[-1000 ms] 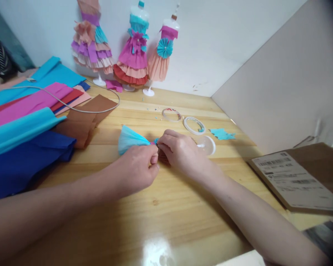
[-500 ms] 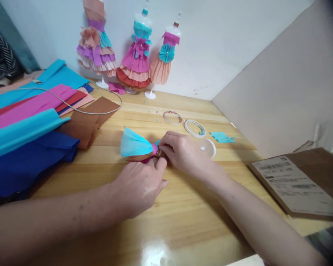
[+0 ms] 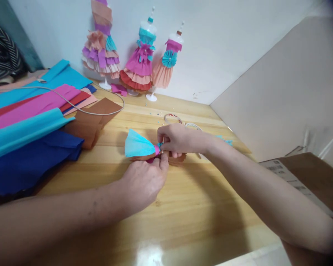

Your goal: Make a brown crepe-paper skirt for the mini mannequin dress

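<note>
A gathered crepe-paper piece [image 3: 140, 144] lies on the wooden table, with a light-blue fan at its left and a magenta band around its pinched middle. Brown paper shows under the fan and again, ruffled, below my right hand. My left hand [image 3: 145, 181] grips its near side close to the band, thumb and fingers pressed together. From above, my right hand [image 3: 177, 139] pinches at the middle, beside a small darker-blue bit right of the band. Whether a separate small thing sits between those fingertips is too small to tell.
Three doll dress forms in paper dresses [image 3: 138, 61] stand against the wall. Crepe-paper sheets [image 3: 30, 147] and a grey cable [image 3: 86, 111] cover the left side. Tape rolls [image 3: 172, 118] lie behind my right hand, partly hidden. A cardboard box [image 3: 313, 177] is at the right.
My right wrist and forearm have risen and swung over the tape rolls, while its fingertips stay at the band. The left hand keeps its hold. The whole view has shifted slightly.
</note>
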Demonstrator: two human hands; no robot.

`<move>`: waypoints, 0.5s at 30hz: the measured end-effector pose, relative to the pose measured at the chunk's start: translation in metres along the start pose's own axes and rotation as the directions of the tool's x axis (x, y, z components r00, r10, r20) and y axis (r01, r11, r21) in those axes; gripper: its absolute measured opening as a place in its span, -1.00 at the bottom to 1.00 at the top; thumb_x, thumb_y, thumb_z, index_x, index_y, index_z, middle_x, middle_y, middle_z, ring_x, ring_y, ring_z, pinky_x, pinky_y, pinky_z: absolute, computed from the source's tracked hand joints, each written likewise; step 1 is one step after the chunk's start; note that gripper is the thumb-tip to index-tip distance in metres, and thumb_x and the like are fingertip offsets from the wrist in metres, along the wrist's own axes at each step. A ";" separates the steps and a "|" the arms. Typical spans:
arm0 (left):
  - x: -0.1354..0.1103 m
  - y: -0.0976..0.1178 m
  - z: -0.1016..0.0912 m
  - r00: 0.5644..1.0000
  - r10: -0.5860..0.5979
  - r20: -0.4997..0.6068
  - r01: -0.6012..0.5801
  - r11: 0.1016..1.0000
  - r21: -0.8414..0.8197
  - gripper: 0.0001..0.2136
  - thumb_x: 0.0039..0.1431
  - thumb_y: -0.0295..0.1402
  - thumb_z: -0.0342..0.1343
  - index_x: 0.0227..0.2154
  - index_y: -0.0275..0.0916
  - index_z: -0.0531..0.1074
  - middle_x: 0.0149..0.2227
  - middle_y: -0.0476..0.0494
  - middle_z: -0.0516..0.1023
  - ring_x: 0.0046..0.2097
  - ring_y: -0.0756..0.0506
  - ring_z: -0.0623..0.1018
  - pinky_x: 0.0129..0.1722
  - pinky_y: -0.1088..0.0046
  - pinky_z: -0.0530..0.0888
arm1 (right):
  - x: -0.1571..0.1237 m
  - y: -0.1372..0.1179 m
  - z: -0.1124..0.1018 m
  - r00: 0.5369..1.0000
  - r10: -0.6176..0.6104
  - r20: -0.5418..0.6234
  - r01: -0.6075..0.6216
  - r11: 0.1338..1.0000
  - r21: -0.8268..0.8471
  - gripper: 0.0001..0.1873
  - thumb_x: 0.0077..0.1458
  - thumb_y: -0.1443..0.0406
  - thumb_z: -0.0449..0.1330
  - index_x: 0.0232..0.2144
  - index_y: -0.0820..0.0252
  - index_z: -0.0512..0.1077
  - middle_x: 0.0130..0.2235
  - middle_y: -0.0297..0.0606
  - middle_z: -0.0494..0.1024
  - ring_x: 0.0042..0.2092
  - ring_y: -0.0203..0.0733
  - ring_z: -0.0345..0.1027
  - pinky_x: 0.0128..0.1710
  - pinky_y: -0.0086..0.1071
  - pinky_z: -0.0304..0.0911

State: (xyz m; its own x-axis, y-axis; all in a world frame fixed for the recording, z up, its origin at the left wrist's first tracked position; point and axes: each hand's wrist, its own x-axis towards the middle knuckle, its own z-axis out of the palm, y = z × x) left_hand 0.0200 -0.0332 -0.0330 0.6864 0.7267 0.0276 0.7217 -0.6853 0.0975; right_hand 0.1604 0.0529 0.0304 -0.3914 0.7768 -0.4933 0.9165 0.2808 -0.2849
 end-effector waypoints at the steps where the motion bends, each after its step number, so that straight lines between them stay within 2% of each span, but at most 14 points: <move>1: 0.000 0.000 0.001 1.000 -0.004 -0.009 0.004 1.000 -0.002 -0.43 0.14 -0.45 -0.01 0.21 -0.55 0.05 0.03 -0.56 0.42 -0.10 -0.26 0.56 -0.32 0.30 0.53 | 0.002 -0.002 -0.003 0.999 0.011 0.042 -0.011 1.000 0.000 -0.88 -0.08 0.42 0.12 -0.39 0.18 0.32 -0.66 -0.41 0.46 -0.60 -0.26 0.40 -0.65 -0.52 0.20; 5: 0.001 -0.001 0.004 0.997 -0.042 -0.057 0.039 0.998 -0.052 -0.40 0.12 -0.42 0.04 0.20 -0.51 0.04 -0.04 -0.44 0.50 -0.18 -0.24 0.58 -0.39 0.33 0.53 | 0.011 -0.004 -0.012 0.987 0.019 0.159 -0.021 1.000 0.013 -0.91 -0.08 0.41 0.17 -0.45 0.20 0.31 -0.62 -0.39 0.48 -0.57 -0.25 0.43 -0.63 -0.49 0.28; 9: 0.003 -0.002 0.004 0.994 -0.040 -0.102 0.035 0.998 -0.048 -0.41 0.10 -0.46 0.04 0.19 -0.55 0.05 -0.13 -0.38 0.55 -0.23 -0.24 0.58 -0.38 0.30 0.53 | 0.018 -0.001 -0.016 0.972 0.032 0.232 -0.045 0.998 0.053 -0.88 -0.08 0.43 0.19 -0.47 0.21 0.29 -0.64 -0.42 0.45 -0.58 -0.29 0.40 -0.62 -0.50 0.28; 15: 0.006 -0.003 -0.003 0.999 -0.026 -0.024 0.026 1.000 0.009 -0.48 0.09 -0.59 -0.08 0.17 -0.52 0.11 -0.09 -0.45 0.52 -0.22 -0.22 0.58 -0.35 0.29 0.53 | 0.026 0.006 -0.020 0.946 0.011 0.325 -0.030 0.998 0.054 -0.86 -0.04 0.35 0.21 -0.49 0.21 0.27 -0.68 -0.49 0.35 -0.62 -0.40 0.23 -0.62 -0.53 0.15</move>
State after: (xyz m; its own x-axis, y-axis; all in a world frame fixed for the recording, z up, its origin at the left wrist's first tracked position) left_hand 0.0221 -0.0264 -0.0297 0.6649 0.7453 0.0494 0.7403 -0.6664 0.0889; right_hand 0.1576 0.0862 0.0324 -0.3870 0.5544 -0.7368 0.9220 0.2267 -0.3138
